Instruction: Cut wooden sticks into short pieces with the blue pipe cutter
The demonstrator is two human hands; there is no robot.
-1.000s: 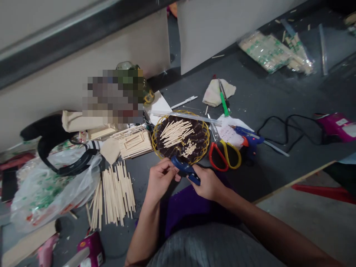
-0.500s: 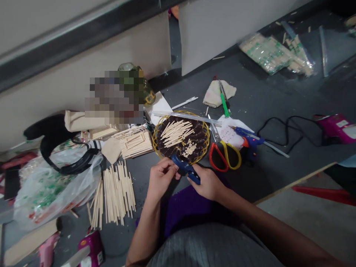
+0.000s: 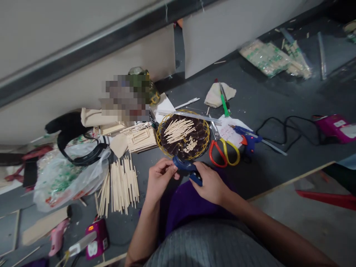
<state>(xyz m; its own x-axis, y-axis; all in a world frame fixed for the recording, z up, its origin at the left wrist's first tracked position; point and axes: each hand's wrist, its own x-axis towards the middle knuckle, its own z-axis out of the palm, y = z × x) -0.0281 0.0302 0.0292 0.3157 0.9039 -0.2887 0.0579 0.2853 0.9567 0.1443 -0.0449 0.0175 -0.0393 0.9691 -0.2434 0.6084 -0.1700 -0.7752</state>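
Note:
My right hand (image 3: 210, 183) is closed round the blue handles of a cutter (image 3: 187, 168), whose head points left at my left hand. My left hand (image 3: 160, 176) pinches something thin at the cutter's jaws; it is too small to name. Both hands hover just in front of a round yellow-rimmed wicker tray (image 3: 205, 145) that holds cut wooden sticks and tiny stick ends. A loose pile of long wooden sticks (image 3: 122, 183) lies to the left of my left hand.
Red-and-yellow scissors (image 3: 224, 152) and a blue glue gun (image 3: 249, 138) lie right of the tray. A stick frame (image 3: 141, 138), headphones (image 3: 80, 155), a plastic bag (image 3: 66, 174) sit to the left. Stick packets (image 3: 272, 57) lie far right. A board edge (image 3: 292, 180) runs along the front.
The view has shifted a little, so everything sits slightly further right. My right hand has tilted the cutter's handles down a bit. Both hands stay in front of the tray.

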